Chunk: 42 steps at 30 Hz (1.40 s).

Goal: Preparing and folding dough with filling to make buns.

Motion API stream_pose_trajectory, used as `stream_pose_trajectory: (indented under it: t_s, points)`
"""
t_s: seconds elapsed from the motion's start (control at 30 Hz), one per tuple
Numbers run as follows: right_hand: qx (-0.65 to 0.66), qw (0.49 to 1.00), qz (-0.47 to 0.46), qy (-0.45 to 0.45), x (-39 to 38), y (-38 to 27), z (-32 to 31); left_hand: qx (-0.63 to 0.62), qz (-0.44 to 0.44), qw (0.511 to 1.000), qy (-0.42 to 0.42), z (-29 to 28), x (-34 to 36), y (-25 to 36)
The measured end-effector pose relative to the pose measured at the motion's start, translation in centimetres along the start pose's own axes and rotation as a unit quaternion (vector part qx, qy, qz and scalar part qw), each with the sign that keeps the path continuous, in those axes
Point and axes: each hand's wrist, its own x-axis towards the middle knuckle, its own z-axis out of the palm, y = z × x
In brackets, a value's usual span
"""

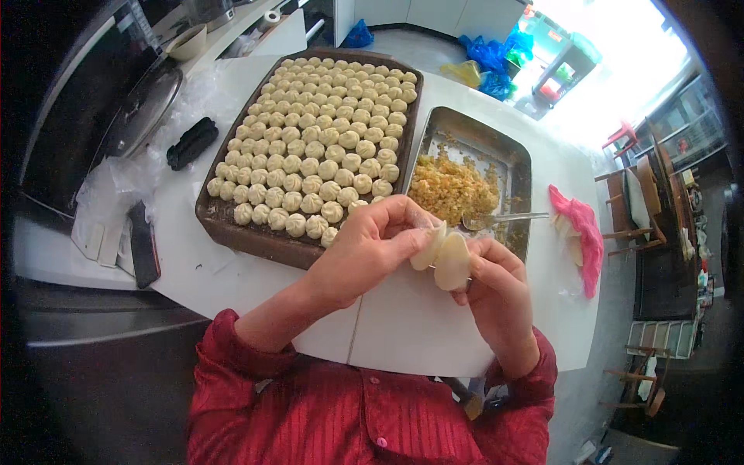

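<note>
My left hand (370, 246) pinches the edge of a thin, pale round dough wrapper (427, 252) between thumb and fingers. Beside it, my right hand (501, 291) grips a second dough wrapper (452, 265); the two wrappers overlap or touch where the hands meet. Behind the hands stands a metal tray (515, 147) with crumbly orange-yellow filling (453, 190) heaped in its near part. A metal spoon (508, 218) rests in the filling, its handle over the right rim. Left of it, a large brown tray (256, 246) carries rows of small pleated dumplings (312, 151).
A pink plastic bag (580, 232) lies at the table's right side, pale wrappers showing beside it. To the left are a black object (192, 143), a dark flat object (144, 246) and clear plastic (128, 182). Blue bags (492, 58) and wooden chairs (632, 201) stand beyond the white table (403, 325).
</note>
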Motion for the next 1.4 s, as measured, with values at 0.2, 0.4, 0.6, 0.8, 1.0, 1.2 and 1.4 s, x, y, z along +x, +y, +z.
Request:
stream_pose_trajectory:
  t_s: [0.2, 0.4, 0.6, 0.8, 1.0, 1.2, 1.4]
  points:
    - [-0.044, 0.998, -0.044, 0.019, -3.1, -1.0, -2.5, -0.102, -0.035, 0.992, 0.069, -0.7, 0.3, 0.7]
    - [-0.333, 0.935, -0.065, 0.105, -5.8, -1.1, -1.9, -0.138, -0.029, 0.983, 0.117, -0.9, 0.7, 1.1]
    - [-0.518, 0.843, -0.126, -0.073, -4.3, 1.7, -0.2, -0.132, 0.010, 0.986, 0.101, -1.4, 1.2, 0.7]
    - [-0.593, 0.663, -0.361, 0.282, -0.8, -3.7, -6.7, -0.149, 0.019, 0.977, 0.151, -1.1, 0.5, 1.7]
    - [-0.516, 0.770, -0.163, 0.339, 3.6, -5.6, -11.7, -0.169, 0.030, 0.973, 0.151, -1.9, 0.9, 1.1]
    - [-0.237, 0.939, -0.124, 0.217, 4.7, -4.9, -13.3, -0.199, 0.022, 0.968, 0.149, -2.5, 0.9, 1.0]
    - [-0.208, 0.927, -0.218, 0.221, 4.4, -4.3, -9.5, -0.189, 0.020, 0.969, 0.160, -2.3, 1.3, 0.8]
